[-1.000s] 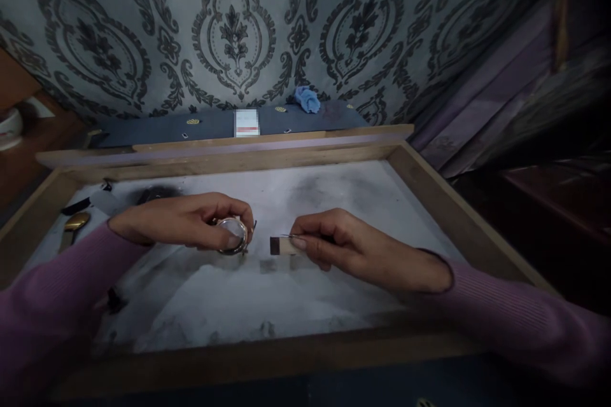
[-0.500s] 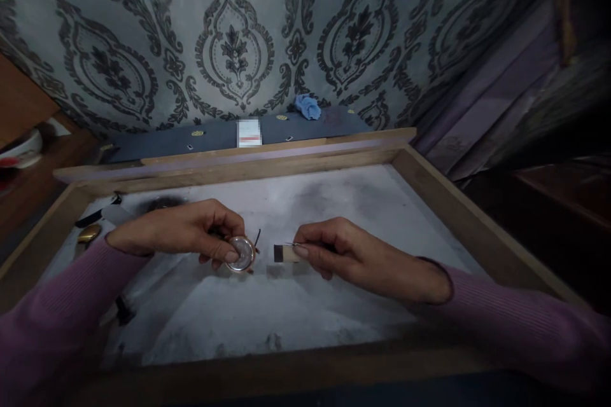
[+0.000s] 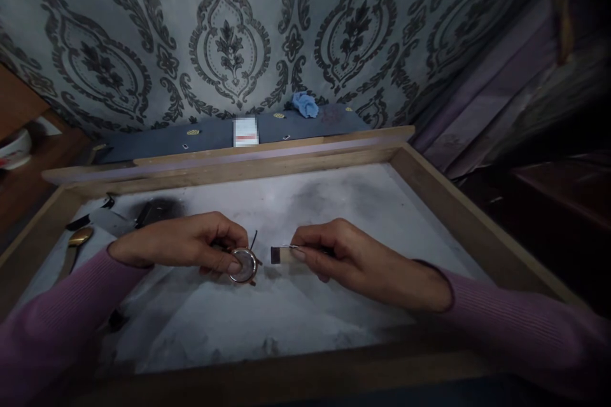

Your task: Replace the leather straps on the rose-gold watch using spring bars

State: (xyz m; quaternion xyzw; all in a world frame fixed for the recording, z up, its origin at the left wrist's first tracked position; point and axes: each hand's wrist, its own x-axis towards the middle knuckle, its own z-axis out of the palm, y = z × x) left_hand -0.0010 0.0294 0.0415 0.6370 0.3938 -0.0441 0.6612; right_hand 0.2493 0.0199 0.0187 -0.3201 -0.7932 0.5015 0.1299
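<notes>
Between the thumb and fingers of my left hand [image 3: 205, 243] is a round watch case [image 3: 244, 266] with a pinkish-gold rim, its lugs pointing right. A thin dark stick-like piece [image 3: 254, 240] stands out just above the case. My right hand [image 3: 334, 248] pinches a beige watch strap [image 3: 285, 255] with a dark brown end facing the case. A small thin metal piece [image 3: 289, 246] shows along the strap's upper edge at my fingertips; its kind is unclear. A short gap separates strap and watch case.
A shallow wooden tray [image 3: 267, 168] lined with white surrounds my hands. At its left lie a gold-coloured watch [image 3: 80, 236] and several dark items, partly behind my left arm. Beyond the rim are a small white box [image 3: 245, 132] and a crumpled blue cloth [image 3: 305, 105].
The watch case has tilted and shifted slightly down and right in my left hand. The strap in my right hand has barely moved. The whole view has shifted a little.
</notes>
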